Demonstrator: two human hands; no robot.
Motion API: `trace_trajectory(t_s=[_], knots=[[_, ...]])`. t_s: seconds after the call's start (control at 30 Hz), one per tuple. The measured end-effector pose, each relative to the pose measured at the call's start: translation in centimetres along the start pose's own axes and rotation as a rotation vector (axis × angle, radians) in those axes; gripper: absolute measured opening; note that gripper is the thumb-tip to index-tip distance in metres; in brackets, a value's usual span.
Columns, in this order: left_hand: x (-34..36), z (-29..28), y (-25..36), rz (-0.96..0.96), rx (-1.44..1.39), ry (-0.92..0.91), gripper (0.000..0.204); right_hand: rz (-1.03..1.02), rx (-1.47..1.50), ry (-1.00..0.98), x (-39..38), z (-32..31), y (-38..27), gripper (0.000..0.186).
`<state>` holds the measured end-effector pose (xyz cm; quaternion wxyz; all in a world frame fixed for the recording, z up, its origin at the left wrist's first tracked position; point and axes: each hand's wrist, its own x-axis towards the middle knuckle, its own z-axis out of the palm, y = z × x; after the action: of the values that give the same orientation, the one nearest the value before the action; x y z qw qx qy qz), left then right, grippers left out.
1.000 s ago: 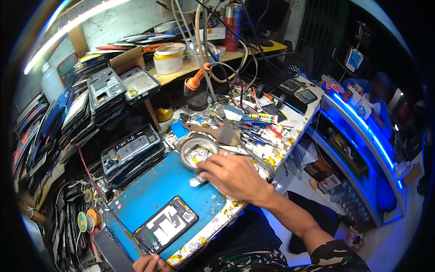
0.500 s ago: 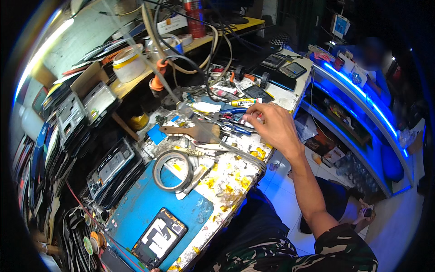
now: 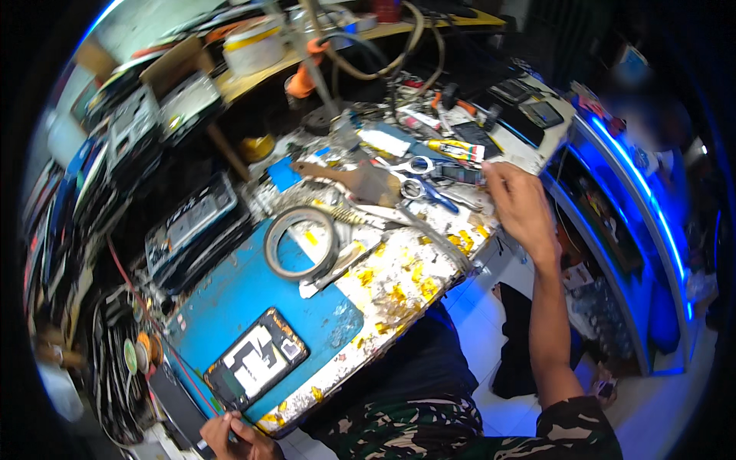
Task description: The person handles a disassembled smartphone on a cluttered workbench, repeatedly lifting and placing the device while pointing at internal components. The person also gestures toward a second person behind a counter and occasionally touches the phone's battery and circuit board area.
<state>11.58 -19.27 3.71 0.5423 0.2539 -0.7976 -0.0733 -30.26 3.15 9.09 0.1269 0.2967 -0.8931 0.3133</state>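
My right hand (image 3: 524, 211) hovers at the bench's right edge, beside a pile of hand tools. Its fingers are loosely bent and I see nothing between them. Closest to it are a yellow-and-white tube (image 3: 456, 149), a pair of scissors (image 3: 412, 188) with pale ring handles and blue-handled pliers (image 3: 438, 199). Down at the lower edge, my left hand (image 3: 239, 438) has its fingers pinched together by the near end of an opened phone (image 3: 257, 359). Whatever that pinch holds is hidden. The phone lies on a blue mat (image 3: 222, 318), its inside parts showing.
A roll of tape (image 3: 300, 244) and a wooden-handled brush (image 3: 337, 176) lie beyond the phone. Stacked phone parts (image 3: 192, 230) crowd the left side. An orange-handled tool (image 3: 304, 77) hangs among cables. Right of the bench stands a blue-lit display case (image 3: 636, 192).
My right hand has drawn back rightward from the tool pile. The scissors now show more openly on top. My left hand has come further into view, and the whole view has shifted.
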Motion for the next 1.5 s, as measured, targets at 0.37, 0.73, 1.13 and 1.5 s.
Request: trace_trajectory(t_s=[0.37, 0.73, 1.13, 1.5], knots=[[0.5, -0.2, 0.9, -0.028, -0.033, 0.064, 0.010, 0.397, 0.749, -0.179, -1.3, -1.0, 3.1, 0.031], [0.2, -0.5, 0.5, -0.049, -0.084, 0.056, 0.007, 0.155, 1.200, -0.340, 3.0, 3.0, -4.1, 0.037], [-0.6, -1.3, -0.6, -0.068, -0.148, -0.012, 0.012, 0.179, 0.495, -0.196, 3.2, -0.5, -4.5, 0.031], [0.1, 1.8, 8.2, -0.056, -0.484, -0.468, 0.031, -0.370, 1.329, -0.787, -12.0, 1.2, -10.9, 0.038]])
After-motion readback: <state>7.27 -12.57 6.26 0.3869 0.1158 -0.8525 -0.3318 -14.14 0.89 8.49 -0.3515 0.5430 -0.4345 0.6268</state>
